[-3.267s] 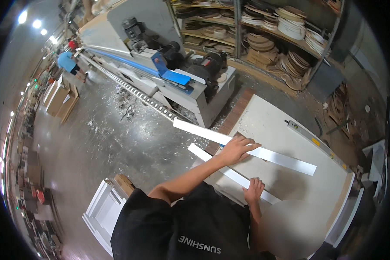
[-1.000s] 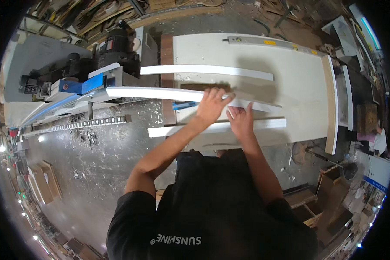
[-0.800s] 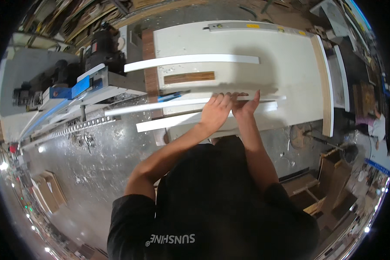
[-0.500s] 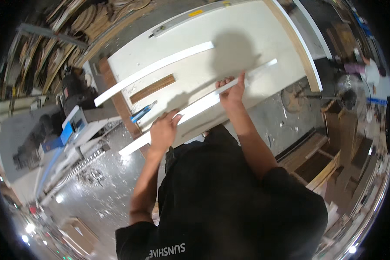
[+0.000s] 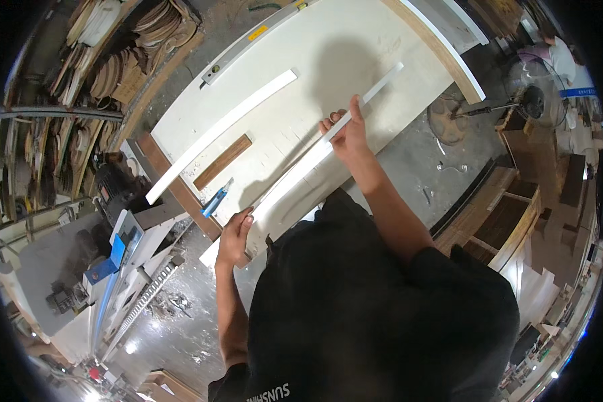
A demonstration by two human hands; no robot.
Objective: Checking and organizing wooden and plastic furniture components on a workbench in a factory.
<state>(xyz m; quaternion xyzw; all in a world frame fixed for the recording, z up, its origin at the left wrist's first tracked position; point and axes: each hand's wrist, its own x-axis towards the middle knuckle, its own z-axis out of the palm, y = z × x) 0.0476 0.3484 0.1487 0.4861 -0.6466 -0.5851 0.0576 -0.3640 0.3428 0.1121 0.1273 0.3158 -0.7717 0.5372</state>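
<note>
A long, narrow white strip [image 5: 309,163] slants across the near side of a white board-topped table [image 5: 365,74]. Near its lower left end, my left hand [image 5: 232,240] has its fingers closed on it. Farther along, my right hand [image 5: 347,135] grips it from below, thumb pointing up along the strip. Beyond the left hand, a blue utility knife [image 5: 214,202] rests on the table. A short brown wood strip [image 5: 222,162] lies past the knife. A second white strip [image 5: 224,127] lies farther back, its left end sticking out over the table's edge.
A metal level [image 5: 248,41] lies along the far edge. At right stands a white-edged wooden panel [image 5: 442,47]. A machine with a dark motor [image 5: 114,184] is at left, near racks of curved wood pieces [image 5: 67,147]. A fan [image 5: 533,102] and a person [image 5: 557,59] are at far right.
The view has turned, and the table sits more steeply slanted in it. My left hand has moved closer to the strip's lower left end. My right hand keeps its grip.
</note>
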